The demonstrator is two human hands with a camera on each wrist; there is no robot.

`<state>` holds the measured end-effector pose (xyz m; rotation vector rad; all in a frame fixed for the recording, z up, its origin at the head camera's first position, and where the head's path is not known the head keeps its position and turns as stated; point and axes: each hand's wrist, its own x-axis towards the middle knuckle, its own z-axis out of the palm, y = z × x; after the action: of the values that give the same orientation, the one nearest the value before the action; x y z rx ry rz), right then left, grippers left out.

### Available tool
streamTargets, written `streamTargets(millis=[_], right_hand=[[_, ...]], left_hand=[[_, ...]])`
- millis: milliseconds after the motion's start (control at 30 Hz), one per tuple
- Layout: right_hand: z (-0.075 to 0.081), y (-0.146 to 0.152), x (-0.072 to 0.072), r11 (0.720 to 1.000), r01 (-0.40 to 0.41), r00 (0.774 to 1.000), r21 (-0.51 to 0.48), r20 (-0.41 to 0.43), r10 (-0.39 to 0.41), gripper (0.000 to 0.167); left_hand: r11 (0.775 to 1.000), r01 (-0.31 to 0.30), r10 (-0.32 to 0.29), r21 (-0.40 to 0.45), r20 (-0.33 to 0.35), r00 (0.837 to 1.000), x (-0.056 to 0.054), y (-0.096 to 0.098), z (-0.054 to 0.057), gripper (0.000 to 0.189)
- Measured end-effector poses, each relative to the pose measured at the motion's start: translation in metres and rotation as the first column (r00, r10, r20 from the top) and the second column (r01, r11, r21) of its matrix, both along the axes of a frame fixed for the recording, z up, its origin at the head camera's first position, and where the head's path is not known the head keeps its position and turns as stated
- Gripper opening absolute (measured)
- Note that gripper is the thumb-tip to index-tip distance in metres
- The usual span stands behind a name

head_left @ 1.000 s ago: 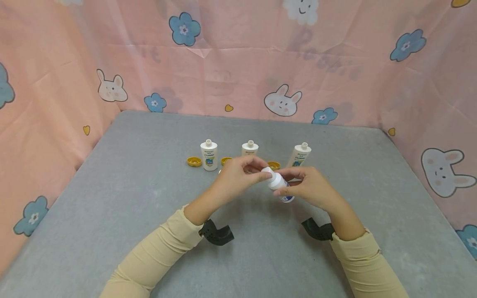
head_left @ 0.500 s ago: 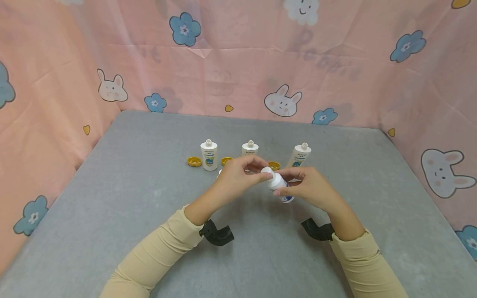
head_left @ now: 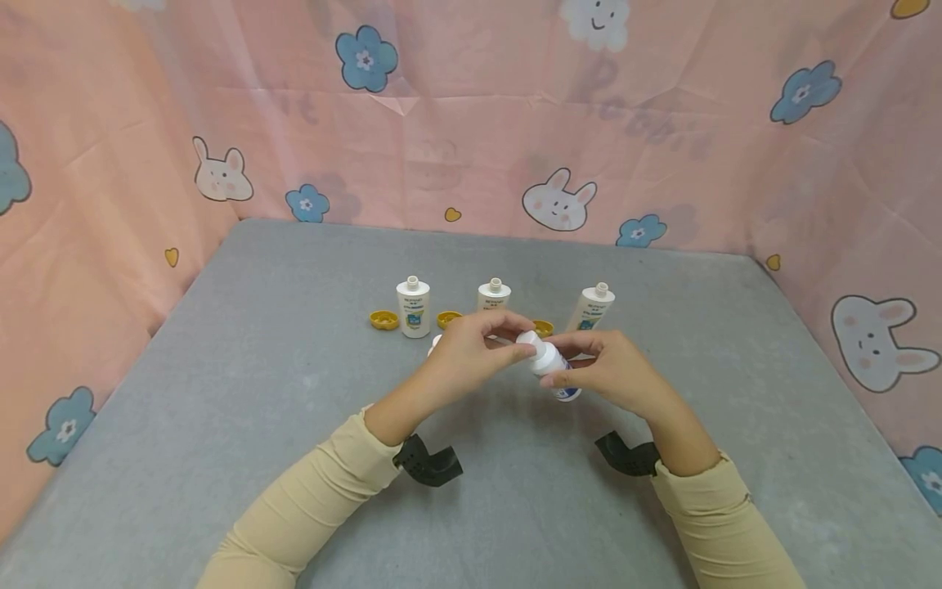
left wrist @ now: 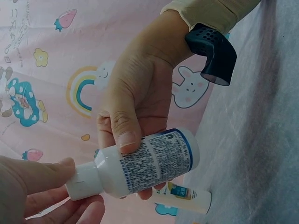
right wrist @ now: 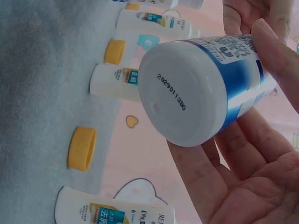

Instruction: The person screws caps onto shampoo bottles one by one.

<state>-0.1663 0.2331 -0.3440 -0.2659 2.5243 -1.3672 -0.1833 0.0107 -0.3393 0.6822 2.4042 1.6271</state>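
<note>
White bottle [left wrist: 145, 163] tilted between left hand [head_left: 474, 353] and right hand [head_left: 611, 368], above the grey table [head_left: 331, 458].

The left hand pinches the white cap [left wrist: 85, 182] between thumb and fingers; the right hand curls round the bottle's body, near three cream bottles [head_left: 414, 311] with bare necks and yellow caps [head_left: 384, 320] lying by them. Holding the body firmly without squeezing, with cap and neck kept in line, would probably suit this grip; contents can't be told through the opaque walls.

Head view: held bottle [head_left: 547, 358] partly covered; middle bottle [head_left: 494, 295], lower part hidden; sleeves [head_left: 312, 487] cut off.
</note>
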Motion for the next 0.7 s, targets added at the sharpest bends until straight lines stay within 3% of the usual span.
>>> streamTargets(millis=[300, 700], right_hand=[[0.0011, -0.0019, 0.0003, 1.000, -0.004, 1.000, -0.017, 0.008, 0.004, 0.050], [0.0005, -0.0012, 0.0001, 1.000, 0.005, 1.000, -0.007, 0.009, -0.005, 0.051]], left_hand=[[0.998, -0.064, 0.065, -0.008, 0.039, 0.997, 0.0009, 0.0010, -0.0005, 0.025], [1.000, -0.024, 0.024, 0.007, 0.006, 1.000, 0.0011, 0.0014, -0.0026, 0.029]])
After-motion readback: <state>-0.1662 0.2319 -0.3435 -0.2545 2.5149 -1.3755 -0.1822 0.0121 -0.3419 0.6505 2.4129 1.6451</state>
